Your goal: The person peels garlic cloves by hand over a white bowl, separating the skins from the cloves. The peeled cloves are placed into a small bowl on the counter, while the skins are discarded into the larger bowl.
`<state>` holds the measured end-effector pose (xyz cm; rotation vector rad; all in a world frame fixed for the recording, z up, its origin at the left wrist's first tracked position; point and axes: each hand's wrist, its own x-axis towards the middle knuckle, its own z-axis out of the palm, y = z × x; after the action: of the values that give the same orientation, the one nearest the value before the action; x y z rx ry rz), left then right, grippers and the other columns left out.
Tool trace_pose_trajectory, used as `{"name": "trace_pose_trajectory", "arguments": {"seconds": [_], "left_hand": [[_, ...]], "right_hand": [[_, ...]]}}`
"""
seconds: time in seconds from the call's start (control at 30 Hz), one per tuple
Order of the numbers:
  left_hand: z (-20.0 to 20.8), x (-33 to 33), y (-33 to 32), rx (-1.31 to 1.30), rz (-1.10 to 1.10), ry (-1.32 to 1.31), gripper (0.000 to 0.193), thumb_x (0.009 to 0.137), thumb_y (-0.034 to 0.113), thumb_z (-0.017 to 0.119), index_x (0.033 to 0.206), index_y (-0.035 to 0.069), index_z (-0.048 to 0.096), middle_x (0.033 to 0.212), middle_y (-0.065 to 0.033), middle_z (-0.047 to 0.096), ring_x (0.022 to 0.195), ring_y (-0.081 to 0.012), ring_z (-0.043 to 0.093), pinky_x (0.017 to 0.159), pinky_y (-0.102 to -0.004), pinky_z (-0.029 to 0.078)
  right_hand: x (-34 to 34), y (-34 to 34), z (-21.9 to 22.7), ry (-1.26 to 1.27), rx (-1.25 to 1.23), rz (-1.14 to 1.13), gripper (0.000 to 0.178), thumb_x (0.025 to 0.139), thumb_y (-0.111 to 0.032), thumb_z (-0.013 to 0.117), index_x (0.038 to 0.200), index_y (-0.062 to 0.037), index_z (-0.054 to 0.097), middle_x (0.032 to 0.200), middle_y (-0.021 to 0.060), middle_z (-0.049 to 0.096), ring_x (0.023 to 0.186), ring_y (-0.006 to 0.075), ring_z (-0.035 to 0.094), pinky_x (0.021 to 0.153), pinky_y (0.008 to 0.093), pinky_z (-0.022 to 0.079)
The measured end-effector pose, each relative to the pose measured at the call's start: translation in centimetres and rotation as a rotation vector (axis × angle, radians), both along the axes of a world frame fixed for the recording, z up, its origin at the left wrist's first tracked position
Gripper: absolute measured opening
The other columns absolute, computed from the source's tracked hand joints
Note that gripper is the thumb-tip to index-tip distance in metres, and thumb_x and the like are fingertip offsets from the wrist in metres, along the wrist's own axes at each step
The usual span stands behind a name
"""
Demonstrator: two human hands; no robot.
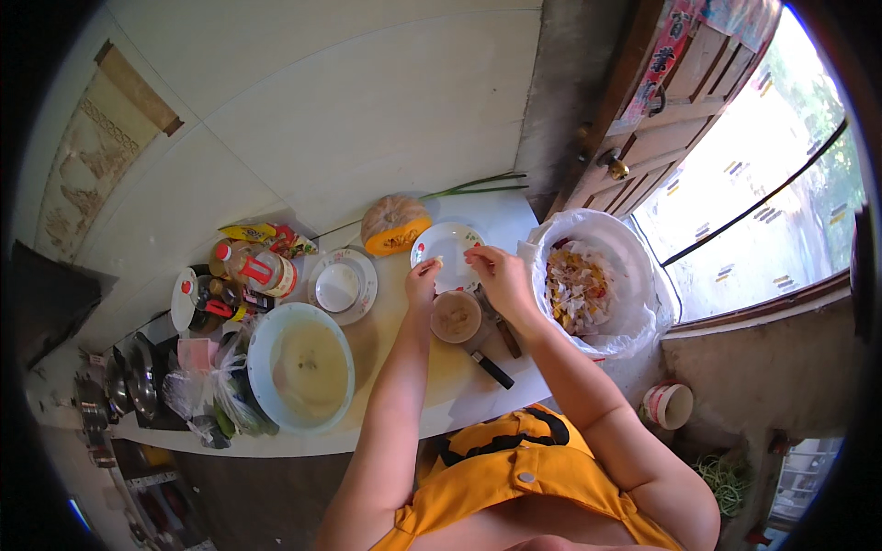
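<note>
Both hands, left hand (pixel 423 278) and right hand (pixel 499 273), meet over a white plate (pixel 445 244) beside a small bowl (pixel 456 317).

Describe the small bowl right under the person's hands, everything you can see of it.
The small bowl is round and tan, perhaps plastic or ceramic. It stands upright on the pale counter, holding a light beige, lumpy filling that I cannot identify. The left hand hovers just above its far-left rim, the right hand above its far-right side. A dark-handled knife lies against its near-right edge; a white patterned plate sits just beyond.
</note>
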<state>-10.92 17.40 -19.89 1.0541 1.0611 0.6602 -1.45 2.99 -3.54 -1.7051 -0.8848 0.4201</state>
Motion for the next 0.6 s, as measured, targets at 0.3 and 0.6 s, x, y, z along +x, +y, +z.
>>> {"name": "trace_pose_trajectory", "arguments": {"seconds": [0.3, 0.6], "left_hand": [[-3.9, -0.7, 0.2, 0.173, -0.121, 0.358, 0.023, 0.074, 0.024, 0.071, 0.091, 0.009, 0.069, 0.074, -0.0016, 0.067, 0.055, -0.0098, 0.058, 0.051, -0.0228, 0.045], [-3.6, -0.3, 0.9, 0.141, -0.276, 0.334, 0.030, 0.088, 0.034, 0.057, 0.097, 0.007, 0.067, 0.075, -0.0051, 0.066, 0.054, -0.0135, 0.059, 0.048, -0.0271, 0.048]], "right_hand": [[-1.4, 5.5, -16.7, -0.176, -0.206, -0.069, 0.018, 0.083, -0.008, 0.055, 0.095, -0.0115, 0.068, 0.083, 0.0106, 0.067, 0.080, 0.0305, 0.064, 0.072, 0.0391, 0.050], [-0.6, 5.6, -19.9, -0.295, -0.413, 0.065, 0.029, 0.081, -0.012, 0.053, 0.108, -0.0168, 0.064, 0.099, 0.0094, 0.065, 0.094, 0.0310, 0.058, 0.081, 0.0445, 0.047]]}}
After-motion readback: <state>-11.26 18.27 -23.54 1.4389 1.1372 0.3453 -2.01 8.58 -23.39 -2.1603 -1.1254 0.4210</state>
